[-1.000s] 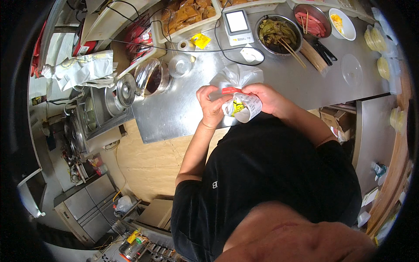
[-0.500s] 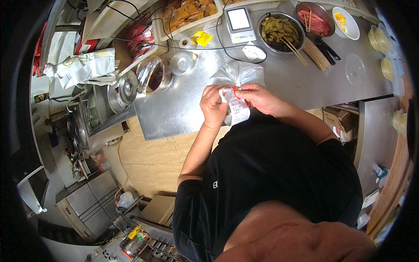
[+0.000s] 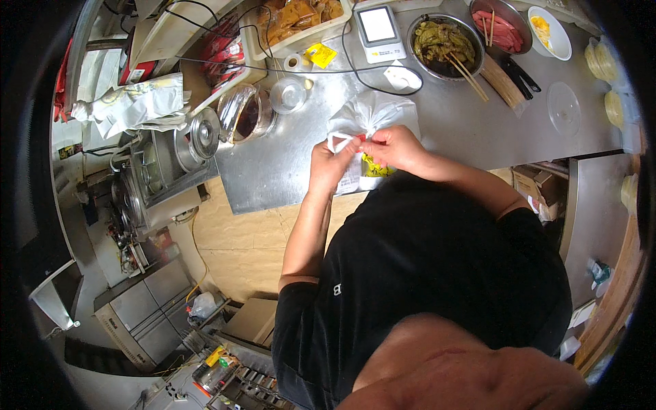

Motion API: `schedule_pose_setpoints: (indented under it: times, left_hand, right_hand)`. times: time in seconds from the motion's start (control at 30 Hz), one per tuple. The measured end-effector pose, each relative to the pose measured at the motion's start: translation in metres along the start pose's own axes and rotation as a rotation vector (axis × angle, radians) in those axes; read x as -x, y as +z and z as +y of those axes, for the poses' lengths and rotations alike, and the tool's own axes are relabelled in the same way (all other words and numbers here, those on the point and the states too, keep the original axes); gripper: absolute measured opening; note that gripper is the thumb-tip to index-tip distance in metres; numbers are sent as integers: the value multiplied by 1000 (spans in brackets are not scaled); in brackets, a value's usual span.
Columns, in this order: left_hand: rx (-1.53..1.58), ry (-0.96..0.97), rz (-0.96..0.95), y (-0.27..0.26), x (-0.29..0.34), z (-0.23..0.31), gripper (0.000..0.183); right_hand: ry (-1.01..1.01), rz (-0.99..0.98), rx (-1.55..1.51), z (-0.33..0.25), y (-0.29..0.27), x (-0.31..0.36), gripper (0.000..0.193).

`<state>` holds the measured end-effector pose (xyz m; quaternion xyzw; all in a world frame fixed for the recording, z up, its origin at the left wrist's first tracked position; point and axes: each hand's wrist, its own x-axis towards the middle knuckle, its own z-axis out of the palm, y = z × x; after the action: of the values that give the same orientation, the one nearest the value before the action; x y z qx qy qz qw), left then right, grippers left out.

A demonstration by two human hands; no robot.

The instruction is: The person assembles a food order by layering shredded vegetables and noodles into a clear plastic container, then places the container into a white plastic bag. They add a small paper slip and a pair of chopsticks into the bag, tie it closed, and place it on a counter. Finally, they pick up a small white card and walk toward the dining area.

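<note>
A white plastic bag [image 3: 384, 111] stands at the near edge of the steel counter, its top gathered together. My left hand [image 3: 331, 164] is closed, pinching the bag at its gathered top. From the other side my right hand [image 3: 403, 147] is also closed, thumb and finger pressed together there. A small red strip [image 3: 361, 139] shows between the fingertips of both hands. Below them hangs a white printed paper slip [image 3: 350, 179], partly covered by my left hand. Beside the slip, a yellow printed patch [image 3: 375, 168] shows on the bag's near side.
Behind the bag stand a small device with a screen [image 3: 377, 31], a bowl of green vegetables [image 3: 444, 44] with chopsticks and a bowl of pink sausages [image 3: 502, 27]. A clear round lid [image 3: 563, 109] lies right. Left are a dark-filled jar [image 3: 246, 116] and a black cable [image 3: 342, 70].
The paper slip has shifted down and left, uncovering the yellow print on the bag. Both hands have stayed at the bag's top, with the fingertips now closer together.
</note>
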<state>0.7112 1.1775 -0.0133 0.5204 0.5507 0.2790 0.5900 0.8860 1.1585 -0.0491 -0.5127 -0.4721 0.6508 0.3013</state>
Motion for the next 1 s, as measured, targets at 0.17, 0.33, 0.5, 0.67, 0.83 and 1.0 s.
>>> schedule_pose_setpoints:
  times: [0.17,0.33,0.5,0.67,0.83,1.0]
  left_hand:
    - [36,-6,190,-6,-13,3,22]
    - [204,144,235,-16,-18,8,13]
    - [316,196,88,-23,-9,28,7]
    - [203,211,-254,-12,-1,43,6]
    - [-124,502,-288,-10,-2,46,34]
    - [-658,730,-262,-15,-2,46,27]
  right_hand:
    - [-385,356,420,-2,-19,30,25]
    - [-363,399,562,7,-41,34,24]
    - [-396,267,-4,-6,-31,36,11]
    - [-278,144,-528,-36,-14,47,22]
    - [-387,486,-226,-43,18,50,44]
    - [-485,511,137,-30,52,73,53]
